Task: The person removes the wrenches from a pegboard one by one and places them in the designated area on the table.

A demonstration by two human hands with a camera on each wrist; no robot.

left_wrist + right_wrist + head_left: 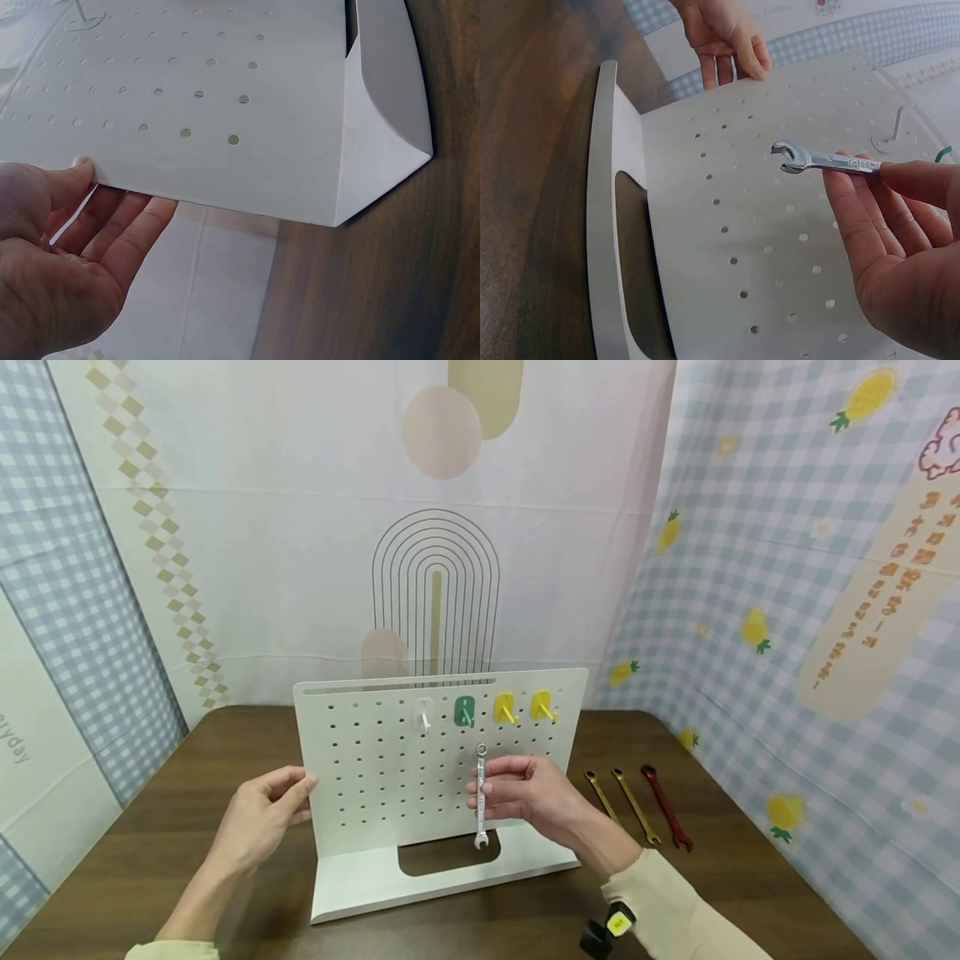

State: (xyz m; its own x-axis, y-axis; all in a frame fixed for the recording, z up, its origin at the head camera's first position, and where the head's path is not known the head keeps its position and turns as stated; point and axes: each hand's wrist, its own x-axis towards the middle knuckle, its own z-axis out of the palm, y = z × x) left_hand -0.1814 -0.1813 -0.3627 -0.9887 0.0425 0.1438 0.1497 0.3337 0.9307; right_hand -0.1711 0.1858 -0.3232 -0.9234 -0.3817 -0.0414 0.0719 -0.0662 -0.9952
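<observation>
My right hand (528, 793) pinches a silver combination wrench (482, 797) between thumb and fingers, in front of the white pegboard (360, 768). The wrench stands upright in the head view, ring end up and open end down. In the right wrist view its open jaw end (793, 156) sticks out past the fingertips. My left hand (258, 814) grips the pegboard's left edge, thumb on the front and fingers behind, as the left wrist view shows. Along the board's upper part sit a white hook (423, 717), a green hook (465, 712) and two yellow hooks, one left (506, 708), one right (543, 706).
On the brown table (225, 752), right of the board, lie two gold wrenches, one nearer the board (602, 795) and one beside it (636, 806), plus a red wrench (667, 808). The board's base (360, 885) has a cut-out. Printed curtains (300, 568) hang behind.
</observation>
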